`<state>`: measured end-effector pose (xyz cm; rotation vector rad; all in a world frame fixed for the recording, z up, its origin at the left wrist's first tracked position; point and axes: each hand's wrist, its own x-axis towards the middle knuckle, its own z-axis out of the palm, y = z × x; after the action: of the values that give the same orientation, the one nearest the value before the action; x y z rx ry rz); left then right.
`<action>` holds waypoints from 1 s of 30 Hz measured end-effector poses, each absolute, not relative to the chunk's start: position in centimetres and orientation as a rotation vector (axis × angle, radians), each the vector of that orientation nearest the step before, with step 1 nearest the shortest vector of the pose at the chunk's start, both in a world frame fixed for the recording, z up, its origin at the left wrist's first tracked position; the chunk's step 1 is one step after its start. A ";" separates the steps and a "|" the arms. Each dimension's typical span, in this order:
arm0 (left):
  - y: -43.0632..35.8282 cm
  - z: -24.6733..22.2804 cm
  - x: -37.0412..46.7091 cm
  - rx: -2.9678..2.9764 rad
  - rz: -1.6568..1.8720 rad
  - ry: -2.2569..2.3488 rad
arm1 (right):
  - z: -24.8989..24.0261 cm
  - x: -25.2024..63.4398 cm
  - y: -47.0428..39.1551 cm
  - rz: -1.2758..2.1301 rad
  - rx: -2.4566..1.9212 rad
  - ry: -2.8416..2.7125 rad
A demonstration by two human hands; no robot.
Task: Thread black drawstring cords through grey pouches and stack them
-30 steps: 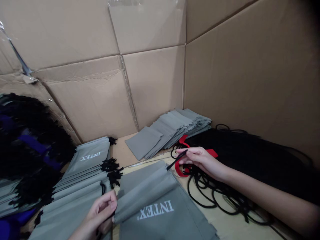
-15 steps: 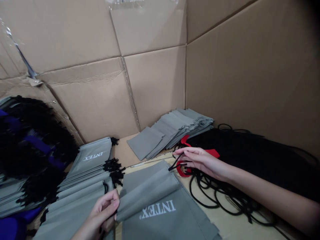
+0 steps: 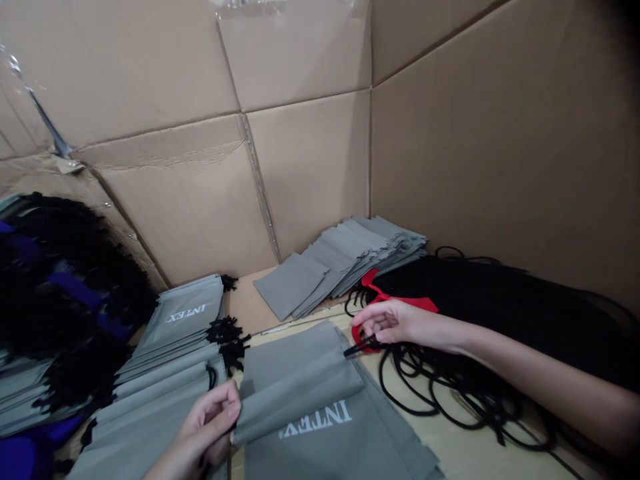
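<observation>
A grey drawstring bag (image 3: pixel 300 387) lies over a pile of grey bags (image 3: pixel 320 453) printed with white "INTEX" lettering. My left hand (image 3: pixel 213 420) pinches the left end of its folded top edge between thumb and fingers. At the opposite end, black cord (image 3: pixel 356 348) comes out of the bag's hem. My right hand (image 3: pixel 383 323) has its fingers closed round that cord, just off the hem. Under and behind this hand shows a red tie (image 3: pixel 370 280) around a bundle of black cords (image 3: pixel 475 313).
Corded INTEX bags (image 3: pixel 185 310) lie overlapped at left. More grey bags (image 3: pixel 340 253) are fanned out at the back. A heap with black cord ends and purple bands (image 3: pixel 75 287) stands far left. Cardboard walls (image 3: pixel 310 153) rise behind and at right. Loose cord loops (image 3: pixel 440 400) trail at right.
My right hand has closed on the cord at the hem and shifted slightly down, its fingers curled now rather than extended. My left hand keeps its pinch on the bag.
</observation>
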<state>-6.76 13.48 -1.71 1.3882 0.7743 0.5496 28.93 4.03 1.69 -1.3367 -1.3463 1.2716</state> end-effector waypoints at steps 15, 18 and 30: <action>13.6 -1.8 -6.9 1.389 0.540 0.785 | 1.5 29.9 4.4 1.147 -1.505 -1.446; 13.6 -1.7 -6.9 1.369 0.503 0.771 | 1.6 29.6 4.5 1.102 -1.479 -1.397; 13.3 -1.4 -6.7 1.356 0.466 0.822 | 0.9 29.6 4.6 1.059 -1.515 -1.062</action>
<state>-6.71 13.34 -1.41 1.3561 0.8220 0.4664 29.58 4.58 0.93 -1.5148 -1.0616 1.0591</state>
